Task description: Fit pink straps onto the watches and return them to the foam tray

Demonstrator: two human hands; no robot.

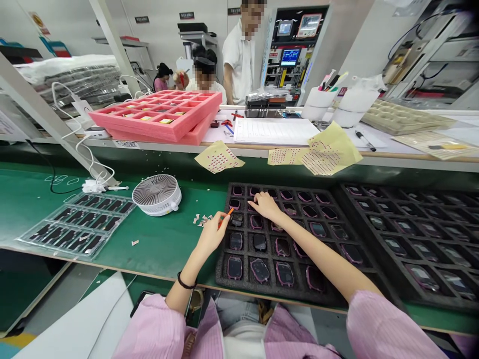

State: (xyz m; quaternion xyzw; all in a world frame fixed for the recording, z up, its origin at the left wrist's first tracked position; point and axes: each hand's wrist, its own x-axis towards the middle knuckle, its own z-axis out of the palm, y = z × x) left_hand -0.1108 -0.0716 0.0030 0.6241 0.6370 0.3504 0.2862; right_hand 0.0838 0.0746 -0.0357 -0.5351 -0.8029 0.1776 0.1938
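Note:
A thin orange stick-like tool (230,212) is pinched in my left hand (214,233), at the left edge of a black foam tray (269,287). Each visible pocket there holds a dark-screened watch case with a pinkish-purple frame, such as the watch case (235,268) at the front left. My right hand (266,205) reaches across this tray to its back rows. Its thumb and fingers are apart over a pocket, and the hand partly hides what lies beneath. Small whitish pieces (202,220) lie scattered beside my left hand.
A second black foam tray (381,259) of watch cases adjoins on the right. Left are a white fan (157,195) and a clear tray (80,224) of dark parts. Pink foam trays (179,130) and yellow sticker sheets (329,149) occupy the raised shelf. People are beyond it.

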